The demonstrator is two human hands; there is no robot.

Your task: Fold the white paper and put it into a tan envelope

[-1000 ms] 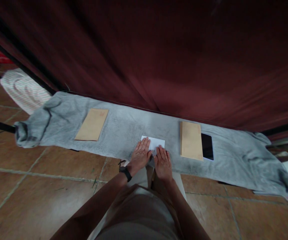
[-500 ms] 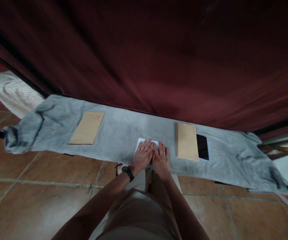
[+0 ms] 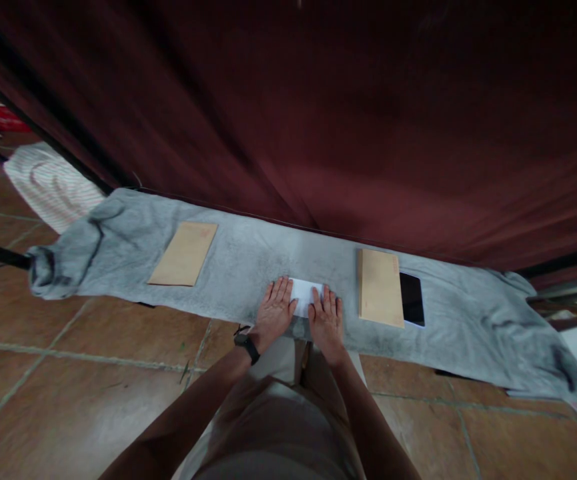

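Note:
A folded white sheet of paper lies flat on a grey cloth in front of me. My left hand rests flat over the paper's left edge, fingers stretched out, a dark watch on the wrist. Over the right edge lies my right hand, its fingers also extended. Between the two hands the middle of the paper shows. Right of my right hand is a stack of brown envelopes, partly over a dark-screened phone or tablet.
Another brown envelope lies on the cloth to the left. Behind the narrow cloth-covered surface hangs a dark red curtain. Striped fabric sits at the far left, and brown floor tiles show below.
My hands have moved apart: the left slid left across the paper, the right stayed near its right edge. More of the white paper shows between them. The view has shifted slightly.

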